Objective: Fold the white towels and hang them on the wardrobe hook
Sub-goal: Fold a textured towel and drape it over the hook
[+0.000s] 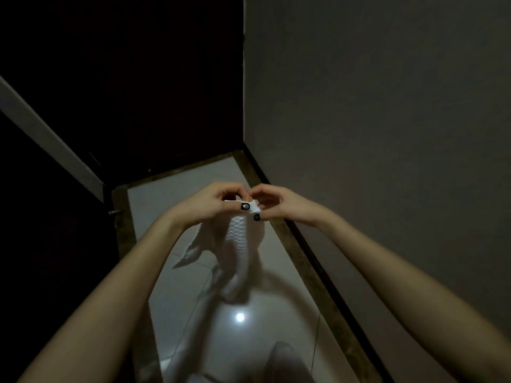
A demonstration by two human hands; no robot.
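In dim light, both bare forearms reach forward and meet in the middle of the view, over a pale glossy tiled floor (177, 288) edged by a darker border. The left hand (213, 203) and the right hand (279, 203) are closed in pinches on the top edge of a white towel (239, 244), fingertips nearly touching each other; dark-painted nails show at the cloth's edge. The towel hangs bunched below the hands, textured, with one corner trailing down to the left and its lower end blurred. A grey wall (387, 120) rises on the right; a very dark surface fills the far left. A bright spot of light (240, 317) reflects on the floor near the camera.
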